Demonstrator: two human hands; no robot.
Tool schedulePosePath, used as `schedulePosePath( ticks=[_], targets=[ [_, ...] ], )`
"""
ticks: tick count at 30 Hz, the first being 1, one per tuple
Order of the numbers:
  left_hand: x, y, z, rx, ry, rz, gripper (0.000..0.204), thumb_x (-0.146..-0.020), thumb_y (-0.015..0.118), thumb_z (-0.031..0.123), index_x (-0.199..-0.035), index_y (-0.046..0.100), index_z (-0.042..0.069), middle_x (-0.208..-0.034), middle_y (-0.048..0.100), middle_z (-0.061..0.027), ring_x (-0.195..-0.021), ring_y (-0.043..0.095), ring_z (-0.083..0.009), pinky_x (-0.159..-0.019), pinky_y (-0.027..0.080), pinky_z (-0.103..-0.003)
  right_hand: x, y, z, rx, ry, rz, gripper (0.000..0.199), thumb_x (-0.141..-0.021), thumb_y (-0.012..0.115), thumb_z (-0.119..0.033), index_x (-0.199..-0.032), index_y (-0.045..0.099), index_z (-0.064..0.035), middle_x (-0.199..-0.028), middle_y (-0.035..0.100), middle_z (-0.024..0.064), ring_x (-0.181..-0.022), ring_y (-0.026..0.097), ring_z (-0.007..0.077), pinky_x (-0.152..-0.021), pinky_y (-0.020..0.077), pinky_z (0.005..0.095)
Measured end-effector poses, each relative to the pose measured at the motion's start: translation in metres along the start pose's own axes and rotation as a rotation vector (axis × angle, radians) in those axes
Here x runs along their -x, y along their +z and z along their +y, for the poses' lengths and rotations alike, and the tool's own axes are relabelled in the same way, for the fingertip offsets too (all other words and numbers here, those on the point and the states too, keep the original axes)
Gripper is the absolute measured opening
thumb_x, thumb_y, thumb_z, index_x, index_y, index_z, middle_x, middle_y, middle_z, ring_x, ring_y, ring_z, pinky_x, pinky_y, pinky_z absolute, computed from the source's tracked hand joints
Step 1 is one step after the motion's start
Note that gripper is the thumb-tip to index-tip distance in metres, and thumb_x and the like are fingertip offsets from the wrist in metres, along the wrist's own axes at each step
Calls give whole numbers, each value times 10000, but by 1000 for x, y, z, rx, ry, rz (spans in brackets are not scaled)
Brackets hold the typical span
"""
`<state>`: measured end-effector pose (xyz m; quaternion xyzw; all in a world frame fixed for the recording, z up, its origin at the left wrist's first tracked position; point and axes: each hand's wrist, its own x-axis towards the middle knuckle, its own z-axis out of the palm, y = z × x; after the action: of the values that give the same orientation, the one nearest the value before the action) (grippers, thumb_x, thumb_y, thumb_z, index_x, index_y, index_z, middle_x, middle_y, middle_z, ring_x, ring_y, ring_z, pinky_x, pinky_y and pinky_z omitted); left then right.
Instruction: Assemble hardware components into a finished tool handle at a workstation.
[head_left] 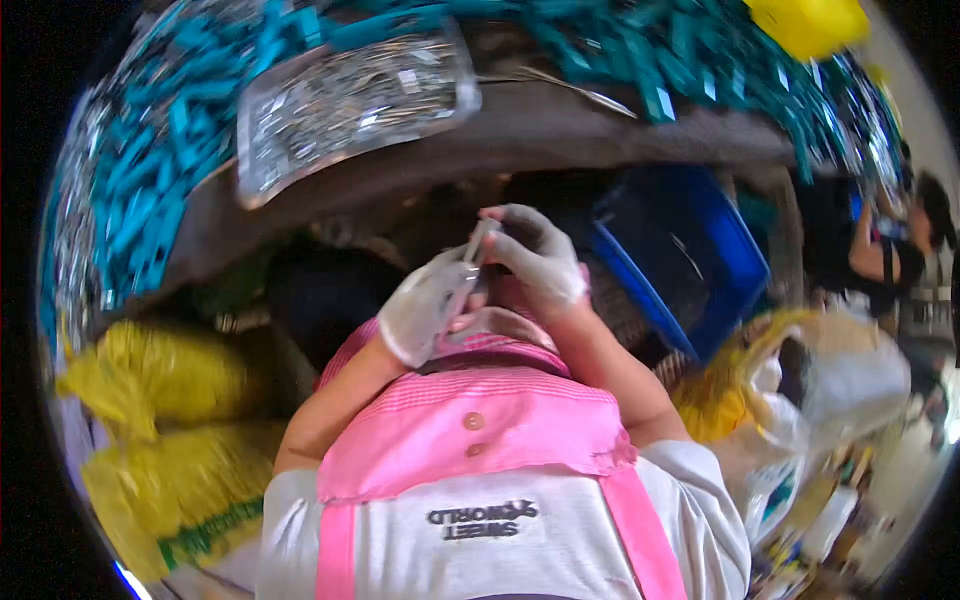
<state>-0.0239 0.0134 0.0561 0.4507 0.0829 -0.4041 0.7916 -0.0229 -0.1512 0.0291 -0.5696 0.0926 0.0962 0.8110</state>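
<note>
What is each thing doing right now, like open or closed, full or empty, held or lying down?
Left hand: gloved, pinching the small shiny piece.
Right hand: gloved, gripping the piece from above.
Small shiny piece: held between both hands.
Clear tray: lying on the table, full of metal bits.
Blue bin: open; contents unclear.
Yellow sacks: stuffed, lying down.

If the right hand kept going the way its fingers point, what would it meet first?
The right hand points toward the left hand, so it would probably meet those gloved fingers and the small clear piece pinched between them; depth is unclear.
</note>
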Motion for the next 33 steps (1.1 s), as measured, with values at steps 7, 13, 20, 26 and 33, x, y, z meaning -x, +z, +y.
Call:
schedulePosePath(
  ticks=[7,13,20,26,33],
  targets=[
    [-25,-7,-14,92,-124,36,389,-914,470,222,-1266,331,134,-777,528,-92,-479,439,-110,-401,329,-202,0,-101,3,343,-281,276,262,-865,591,-113,-1107,563,-17,-922,625,62,-859,586,132,-782,461,257],
    [-45,-40,-27,318,-230,6,178,-948,446,204,-1117,467,155,-900,543,-78,-557,494,-117,-437,366,-210,55,-354,47,1269,606,728,341,-815,571,-134,-1155,592,-121,-1112,610,164,-1030,569,355,-816,485,390],
    [-64,-44,-34,323,-269,-24,197,-945,475,214,-1134,469,160,-899,552,-81,-553,508,-122,-448,375,-215,100,-446,132,1202,991,805,239,-764,611,-208,-945,683,-69,-997,646,166,-962,608,342,-807,486,397],
    [-72,-38,-34,301,-297,8,242,-932,509,213,-1171,487,183,-899,554,-81,-555,516,-132,-452,386,-220,90,-433,127,1252,967,763,314,-755,651,-246,-1019,661,-77,-1043,629,178,-980,597,341,-821,483,388],
    [-77,-40,-40,331,-373,18,231,-934,507,224,-1164,501,207,-893,547,-73,-567,519,-141,-453,387,-226,83,-429,124,1133,782,725,308,-822,567,-118,-1123,615,-78,-1135,604,167,-1036,587,301,-838,476,383]
  ],
)
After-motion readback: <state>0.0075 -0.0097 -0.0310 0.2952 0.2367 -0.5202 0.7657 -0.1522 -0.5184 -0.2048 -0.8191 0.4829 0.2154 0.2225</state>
